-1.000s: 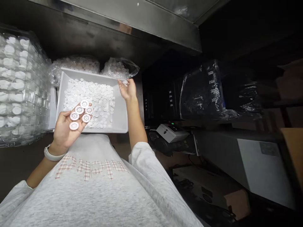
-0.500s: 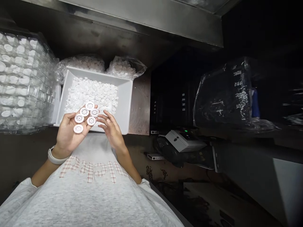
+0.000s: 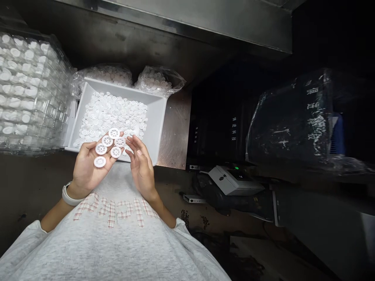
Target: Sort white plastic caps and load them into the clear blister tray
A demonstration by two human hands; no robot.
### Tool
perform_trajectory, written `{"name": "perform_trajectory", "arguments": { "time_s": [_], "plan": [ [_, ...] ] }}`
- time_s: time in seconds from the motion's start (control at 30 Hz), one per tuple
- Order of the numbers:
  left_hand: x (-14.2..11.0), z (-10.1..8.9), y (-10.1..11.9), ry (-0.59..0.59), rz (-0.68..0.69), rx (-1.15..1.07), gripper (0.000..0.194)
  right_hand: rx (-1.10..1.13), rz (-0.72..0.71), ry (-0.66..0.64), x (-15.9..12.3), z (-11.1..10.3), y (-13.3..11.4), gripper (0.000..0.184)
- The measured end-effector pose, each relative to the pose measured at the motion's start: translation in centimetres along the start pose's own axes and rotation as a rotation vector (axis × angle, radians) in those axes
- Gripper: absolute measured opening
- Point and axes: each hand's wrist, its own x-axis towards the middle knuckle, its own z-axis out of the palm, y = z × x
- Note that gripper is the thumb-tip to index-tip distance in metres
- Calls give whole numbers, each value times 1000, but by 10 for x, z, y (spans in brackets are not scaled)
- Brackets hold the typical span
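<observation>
Several white spoked plastic wheels [image 3: 107, 141] lie spread over the palm and fingers of my left hand [image 3: 88, 168], which is turned up and carries them. The nearest wheel [image 3: 100, 161] rests low on the palm; the others sit along the fingers. My right hand [image 3: 142, 168] is just to the right, fingers bent and apart, holding nothing that I can see. Its fingertips are close to the right-hand wheels; whether they touch cannot be made out. Beneath and beyond both hands stands a white tray [image 3: 156, 117] with a heap of small white round parts [image 3: 117, 111].
Stacked clear trays [image 3: 32, 97] filled with white parts stand at the left. Behind the white tray are two clear plastic bags [image 3: 102, 74] of similar parts. A grey box with a green light [image 3: 234, 179] is at the right, near a plastic-wrapped dark block [image 3: 287, 125].
My right hand has turned more upright, its fingers drawn closer together beside the wheels. The wheels stay on my left hand in the same layout. The view has shifted slightly.
</observation>
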Motion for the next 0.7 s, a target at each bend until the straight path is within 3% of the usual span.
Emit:
{"name": "perform_trajectory", "arguments": {
  "time_s": [0.3,0.4,0.47,0.53,0.6,0.7],
  "plan": [
    [3,-1,-15,-14,81,43,56,-55,-4,20,8,-9,-2,63],
    [14,-10,-36,-20,406,293,49,56,-30,75,21,4,3,65],
    [22,-16,-51,-98,698,735,45,211,-38,60,34,19,8,67],
    [28,-20,-61,-195,869,1080,44,362,28,9,46,32,12,63],
    [31,-20,-64,-235,946,1198,45,492,111,-29,55,41,13,60],
    [28,-15,-62,-224,1015,1105,43,603,145,-54,59,41,9,58]
  ]
}}
